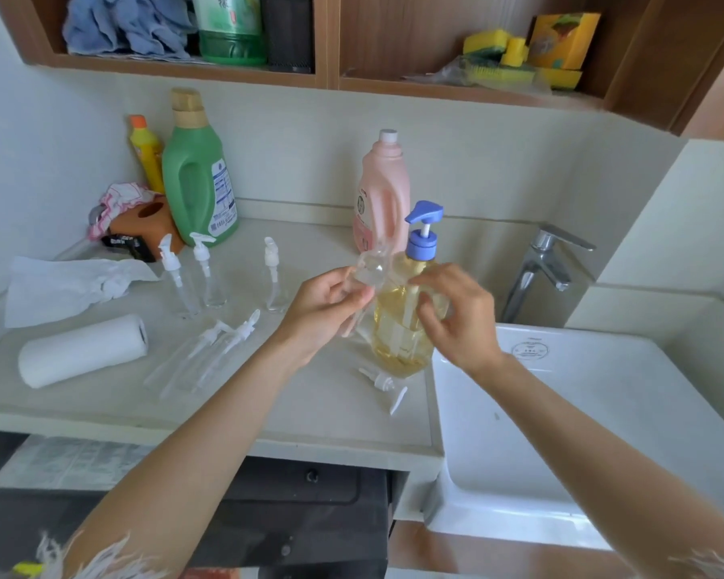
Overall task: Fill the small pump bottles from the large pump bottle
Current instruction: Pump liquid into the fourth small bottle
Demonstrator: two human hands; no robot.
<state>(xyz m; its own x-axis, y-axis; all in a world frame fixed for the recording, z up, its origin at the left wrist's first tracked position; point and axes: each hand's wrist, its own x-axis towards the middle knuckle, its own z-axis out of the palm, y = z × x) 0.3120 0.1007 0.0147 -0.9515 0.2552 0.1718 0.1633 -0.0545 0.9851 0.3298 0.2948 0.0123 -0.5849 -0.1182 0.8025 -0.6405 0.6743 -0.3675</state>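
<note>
The person's left hand [331,302] pinches a small clear bottle [370,271], uncapped and tilted, its rounded end raised toward the spout of the large pump bottle [406,315]; the thumb and fingertips are closed around its lower part. The right hand [452,315] hovers at the front of the large bottle with curled, half-open fingers, and whether they touch the plastic cannot be told. The large bottle stands at the right edge of the counter [310,411], just beside the sink basin [582,411], roughly two-thirds full of amber liquid and topped by a blue pump head [424,221]. It is probably heavy and stable enough to stay put, so it is best steadied at the shoulder while the pump head is pressed from above. The small bottle looks light, thin-walled and slick, likely to squash or slip if squeezed, so a grip low on its body, mouth held under the spout, seems safest. At the large bottle's six o'clock lies a loose white pump cap [387,386]. At its nine o'clock three capped small bottles [203,273] stand upright, and at eight o'clock two more small bottles [210,353] lie flat. Further toward nine o'clock rests a paper towel roll [84,348]. At twelve o'clock stands a pink detergent bottle [383,190]; at ten o'clock, a green one [197,177].
</note>
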